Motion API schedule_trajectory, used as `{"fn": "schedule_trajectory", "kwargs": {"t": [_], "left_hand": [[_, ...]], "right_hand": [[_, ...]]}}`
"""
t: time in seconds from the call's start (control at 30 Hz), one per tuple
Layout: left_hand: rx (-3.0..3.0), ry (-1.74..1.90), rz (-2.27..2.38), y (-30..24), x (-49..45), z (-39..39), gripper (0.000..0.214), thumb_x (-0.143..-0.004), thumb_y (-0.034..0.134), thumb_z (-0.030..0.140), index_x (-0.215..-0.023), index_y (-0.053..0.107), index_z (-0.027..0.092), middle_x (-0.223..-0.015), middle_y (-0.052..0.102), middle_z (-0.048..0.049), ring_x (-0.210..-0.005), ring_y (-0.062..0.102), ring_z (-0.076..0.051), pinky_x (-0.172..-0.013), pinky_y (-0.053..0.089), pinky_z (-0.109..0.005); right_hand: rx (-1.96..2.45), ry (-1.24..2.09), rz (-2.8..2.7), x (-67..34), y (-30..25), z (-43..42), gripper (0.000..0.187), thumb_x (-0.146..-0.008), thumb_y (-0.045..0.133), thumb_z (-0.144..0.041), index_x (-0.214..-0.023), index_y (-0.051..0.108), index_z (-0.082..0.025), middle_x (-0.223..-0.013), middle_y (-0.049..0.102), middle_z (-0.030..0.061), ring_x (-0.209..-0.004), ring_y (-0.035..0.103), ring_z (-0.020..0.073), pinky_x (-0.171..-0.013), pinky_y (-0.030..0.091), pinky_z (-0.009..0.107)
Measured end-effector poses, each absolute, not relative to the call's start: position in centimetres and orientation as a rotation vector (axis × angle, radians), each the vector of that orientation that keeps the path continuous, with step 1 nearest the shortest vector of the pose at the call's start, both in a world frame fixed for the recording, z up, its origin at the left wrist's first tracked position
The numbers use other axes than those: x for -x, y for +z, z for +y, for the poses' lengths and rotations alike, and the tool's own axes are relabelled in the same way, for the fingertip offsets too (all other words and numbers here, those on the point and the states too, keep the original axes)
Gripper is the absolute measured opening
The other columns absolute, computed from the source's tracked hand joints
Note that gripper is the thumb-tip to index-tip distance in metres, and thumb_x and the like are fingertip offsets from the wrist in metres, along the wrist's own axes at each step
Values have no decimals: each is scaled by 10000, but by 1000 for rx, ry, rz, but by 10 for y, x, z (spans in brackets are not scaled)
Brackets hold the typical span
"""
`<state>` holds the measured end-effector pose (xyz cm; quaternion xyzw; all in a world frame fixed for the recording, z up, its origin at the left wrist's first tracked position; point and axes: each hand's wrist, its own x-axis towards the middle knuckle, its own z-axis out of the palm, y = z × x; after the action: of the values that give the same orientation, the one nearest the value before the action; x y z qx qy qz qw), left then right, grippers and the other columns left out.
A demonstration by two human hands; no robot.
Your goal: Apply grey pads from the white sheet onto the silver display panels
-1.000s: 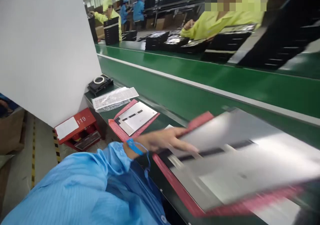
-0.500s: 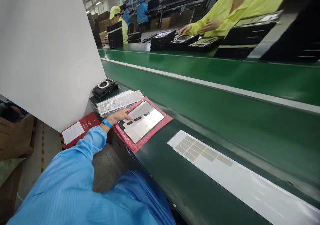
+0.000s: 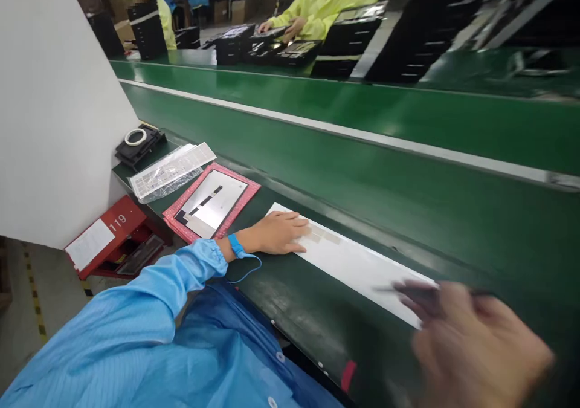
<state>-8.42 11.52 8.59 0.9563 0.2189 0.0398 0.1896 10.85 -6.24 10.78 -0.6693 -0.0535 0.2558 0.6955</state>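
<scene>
**Both hands at the ends of the long white strip**

The green conveyor belt (image 3: 362, 172) runs beyond our dark workbench (image 3: 290, 311). On the bench, the long white backing strip (image 3: 362, 266) lies with its long axis parallel to the belt, running left to right between our hands. Our left hand (image 3: 281, 233) rests open and flat on its left end, fingertips touching the grey pads (image 3: 324, 237) there. Our right hand (image 3: 471, 341) is blurred just beside the right end, and we cannot tell whether it grips anything.

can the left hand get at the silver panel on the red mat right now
Probably yes: the left hand lies flat on the long white strip beside the flat silver panel, nothing standing between them.
</scene>
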Motion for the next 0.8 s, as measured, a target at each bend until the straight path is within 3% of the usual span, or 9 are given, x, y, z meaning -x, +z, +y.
{"fn": "schedule_trajectory", "kwargs": {"t": [0.07,0.1,0.17,0.23,0.33,0.6,0.8], "left_hand": [[-2718,84,567,76,67,111,504,-1032,738,459,-1437,722,159,-1624,630,-153,-1545,520,-335,-1251,456,-502],[-2724,84,562,72,64,109,533,-1036,725,485,-1458,710,159,-1633,616,-163,-1544,511,-349,-1245,454,-528],[-2729,89,549,69,62,105,587,-1042,702,516,-1513,673,168,-1652,589,-165,-1546,490,-360,-1244,444,-549],[-2740,94,520,67,63,103,628,-1047,682,524,-1562,630,168,-1669,565,-162,-1552,471,-367,-1240,439,-555],[-2750,95,499,68,63,101,658,-1046,666,523,-1595,591,167,-1694,532,-162,-1563,450,-386,-1227,436,-569],[-2738,79,504,71,60,95,640,-1048,655,509,-1610,579,212,-1725,508,-141,-1602,423,-378,-1222,430,-530],[-2730,118,477,72,59,95,650,-1049,669,487,-1604,590,158,-1702,523,-179,-1578,443,-400,-1193,462,-561]], "right_hand": [[1412,608,-201,-108,96,-32,571,-657,956,-459,-917,598,-98,-862,654,128,-702,668,196,-563,574,212],[1394,624,-238,-109,89,-15,596,-652,949,-471,-942,583,-102,-890,670,133,-696,670,189,-564,576,205],[1392,627,-265,-112,76,11,537,-741,898,-445,-969,544,-111,-884,675,120,-664,658,171,-567,578,206],[1421,610,-272,-117,65,22,343,-861,783,-303,-983,525,-115,-866,673,105,-644,652,161,-574,576,204],[1478,563,-294,-123,58,18,98,-914,602,-92,-982,533,-104,-848,669,104,-626,652,163,-576,569,197],[1563,461,-304,-122,58,8,82,-918,526,-41,-965,528,-107,-812,656,86,-644,670,193,-572,597,229],[1555,449,-328,-125,55,5,79,-897,548,-56,-961,534,-100,-832,664,94,-658,678,196,-599,618,242]]}}
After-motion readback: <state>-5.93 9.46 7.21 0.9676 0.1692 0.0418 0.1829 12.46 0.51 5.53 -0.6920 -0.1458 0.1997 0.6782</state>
